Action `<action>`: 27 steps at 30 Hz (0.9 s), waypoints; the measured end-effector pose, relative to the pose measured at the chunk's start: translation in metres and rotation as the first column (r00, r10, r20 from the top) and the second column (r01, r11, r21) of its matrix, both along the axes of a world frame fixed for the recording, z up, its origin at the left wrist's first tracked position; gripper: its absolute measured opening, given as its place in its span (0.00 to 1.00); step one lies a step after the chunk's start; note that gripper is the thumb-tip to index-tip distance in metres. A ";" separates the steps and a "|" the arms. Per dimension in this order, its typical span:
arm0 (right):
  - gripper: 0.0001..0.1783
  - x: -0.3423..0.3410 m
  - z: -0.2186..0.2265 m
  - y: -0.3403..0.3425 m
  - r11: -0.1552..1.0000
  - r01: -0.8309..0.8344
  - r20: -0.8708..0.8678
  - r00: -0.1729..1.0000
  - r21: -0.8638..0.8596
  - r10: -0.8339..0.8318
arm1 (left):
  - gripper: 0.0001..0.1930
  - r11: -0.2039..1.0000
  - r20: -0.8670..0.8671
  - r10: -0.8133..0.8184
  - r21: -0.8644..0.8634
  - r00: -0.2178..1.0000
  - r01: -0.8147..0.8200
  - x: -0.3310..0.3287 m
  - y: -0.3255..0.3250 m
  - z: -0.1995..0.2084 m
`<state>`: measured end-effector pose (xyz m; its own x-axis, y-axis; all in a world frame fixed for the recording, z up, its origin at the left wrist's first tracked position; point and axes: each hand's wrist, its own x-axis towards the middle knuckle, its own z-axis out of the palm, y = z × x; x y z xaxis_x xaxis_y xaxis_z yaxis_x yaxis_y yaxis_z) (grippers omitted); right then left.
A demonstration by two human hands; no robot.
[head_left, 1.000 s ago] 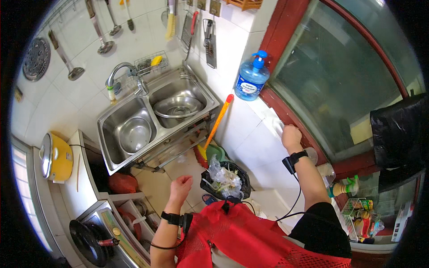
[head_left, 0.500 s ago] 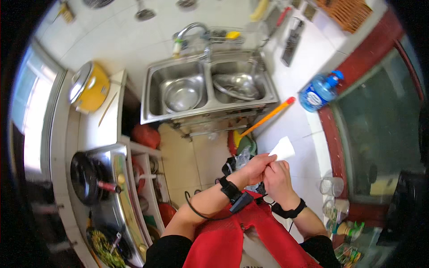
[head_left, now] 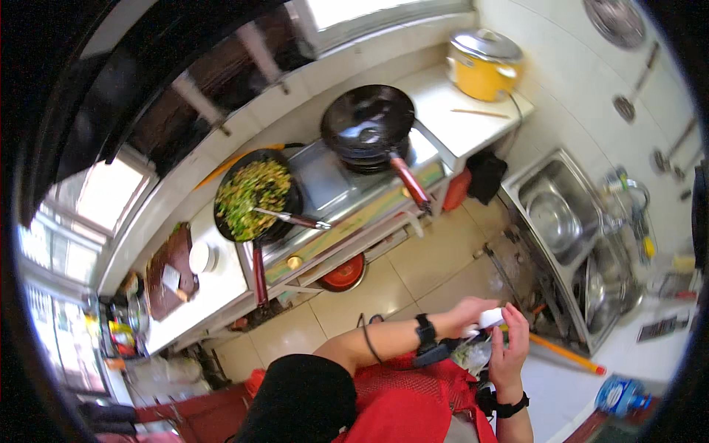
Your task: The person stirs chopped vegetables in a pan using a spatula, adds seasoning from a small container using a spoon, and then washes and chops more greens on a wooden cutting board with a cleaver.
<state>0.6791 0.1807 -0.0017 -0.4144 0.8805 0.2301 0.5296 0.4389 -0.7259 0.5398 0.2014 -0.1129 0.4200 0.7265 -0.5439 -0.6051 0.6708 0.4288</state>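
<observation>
My left hand point(head_left: 471, 316) and my right hand point(head_left: 509, 348) are close together in front of my red apron, at the lower right. Between them is a small white piece of paper point(head_left: 490, 318), bunched up and partly hidden by the fingers. The left fingers are closed round it, and the right fingertips press against its other side. A black strap sits on each wrist, with a dark cable looping by the left forearm.
A wok of chopped green food point(head_left: 255, 193) with a metal utensil and a lidded black pan point(head_left: 368, 125) stand on the stove, handles jutting out. A yellow cooker point(head_left: 485, 68), a double sink point(head_left: 561, 221), an orange pole point(head_left: 567, 353) and a blue bottle point(head_left: 619, 395) are around.
My view has swung left, bringing the stove and wok to the middle and the sink to the right. The white paper, flat and sticking out before, is now bunched between my hands.
</observation>
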 end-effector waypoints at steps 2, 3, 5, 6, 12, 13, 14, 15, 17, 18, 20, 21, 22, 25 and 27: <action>0.20 -0.021 0.011 0.008 0.994 -0.110 0.030 0.993 -0.027 0.111 | 0.11 0.979 -0.276 0.086 0.202 0.957 -0.030 -0.057 -0.033 -0.034; 0.21 -0.031 0.016 0.010 0.987 -0.158 0.045 0.986 -0.024 0.159 | 0.11 0.975 -0.321 0.133 0.213 0.938 -0.065 -0.087 -0.051 -0.049; 0.22 -0.051 0.011 0.013 0.972 -0.210 0.006 0.977 -0.111 0.211 | 0.10 0.980 -0.165 0.196 0.022 0.967 -0.196 -0.144 -0.093 -0.049; 0.21 -0.063 0.008 0.015 0.964 -0.255 0.018 0.966 -0.070 0.257 | 0.10 0.973 -0.148 0.228 -0.012 0.962 -0.232 -0.175 -0.121 -0.040; 0.24 -0.192 0.035 0.013 0.846 -0.529 0.114 0.839 -0.058 0.532 | 0.14 0.653 -0.083 0.740 -0.152 0.667 -0.742 -0.269 -0.278 -0.042; 0.25 -0.223 0.040 0.015 0.799 -0.598 0.131 0.799 0.069 0.587 | 0.13 0.610 -0.058 0.780 -0.150 0.623 -0.778 -0.280 -0.297 -0.038; 0.25 -0.252 0.043 0.015 0.730 -0.658 0.156 0.753 0.185 0.639 | 0.13 0.561 -0.034 0.819 -0.158 0.572 -0.812 -0.285 -0.311 -0.033; 0.26 -0.279 0.036 0.018 0.723 -0.646 0.175 0.763 0.244 0.623 | 0.11 0.456 -0.125 0.872 -0.142 0.473 -0.878 -0.285 -0.308 -0.012; 0.28 -0.334 0.019 0.020 0.692 -0.638 0.260 0.770 0.339 0.583 | 0.11 0.471 -0.144 0.870 -0.037 0.471 -0.881 -0.292 -0.305 0.019; 0.30 -0.357 0.012 0.018 0.668 -0.647 0.329 0.762 0.367 0.558 | 0.11 0.484 -0.182 0.866 0.064 0.466 -0.873 -0.295 -0.306 0.025; 0.29 -0.399 0.004 0.014 0.645 -0.722 0.424 0.681 0.250 0.597 | 0.11 0.453 -0.076 0.891 0.120 0.447 -0.883 -0.297 -0.311 0.018; 0.28 -0.412 -0.002 0.018 0.642 -0.755 0.517 0.605 0.130 0.606 | 0.14 0.409 -0.003 0.912 0.035 0.409 -0.912 -0.300 -0.305 0.028; 0.28 -0.420 -0.010 0.022 0.627 -0.768 0.524 0.591 0.131 0.614 | 0.17 0.366 0.063 0.930 -0.053 0.362 -0.929 -0.300 -0.299 0.041; 0.22 -0.435 -0.025 0.029 0.604 -0.795 0.528 0.487 -0.062 0.695 | 0.14 0.331 -0.250 0.914 0.002 0.320 -0.944 -0.296 -0.268 0.086; 0.19 -0.439 -0.021 0.036 0.571 -0.818 0.469 0.477 -0.073 0.744 | 0.11 0.372 -0.341 0.881 0.068 0.328 -0.926 -0.292 -0.266 0.087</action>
